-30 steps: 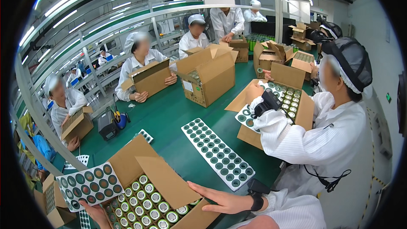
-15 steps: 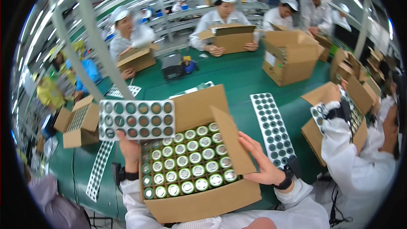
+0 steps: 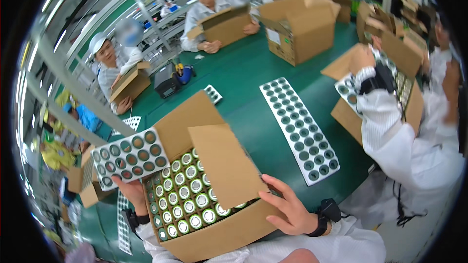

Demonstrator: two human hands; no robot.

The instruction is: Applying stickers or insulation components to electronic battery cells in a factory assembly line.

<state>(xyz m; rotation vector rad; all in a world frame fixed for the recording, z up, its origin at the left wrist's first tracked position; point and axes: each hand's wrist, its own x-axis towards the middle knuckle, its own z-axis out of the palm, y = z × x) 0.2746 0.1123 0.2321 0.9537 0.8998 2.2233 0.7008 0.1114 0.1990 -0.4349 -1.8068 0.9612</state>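
Note:
In front of me stands an open cardboard box (image 3: 219, 238) with rows of cylindrical battery cells (image 3: 189, 206), green-rimmed with silver tops, in a cardboard grid. Round dark stickers cover the leftmost cells. My left hand (image 3: 134, 195), at the box's left edge, pinches a white sheet of round green stickers (image 3: 129, 159) from below, thumb on its front. The box's right flap (image 3: 225, 165) leans inward and hides the cells on the right. My right hand (image 3: 294, 212) is beside that flap, fingers spread, fingertips at its lower right edge.
A long sticker sheet (image 3: 298, 131) lies on the green table (image 3: 239, 92). Beyond are a large box (image 3: 300, 34), a black device (image 3: 167, 80) and co-workers with boxes. At right, a co-worker's arm (image 3: 385, 102) reaches into another box of cells. A metal post (image 3: 73, 85) rises at left.
The view has swung right and tilted. The right flap has tipped further inward over the cells. My right hand's fingers have slid toward the flap's lower edge. My left hand still holds the sheet.

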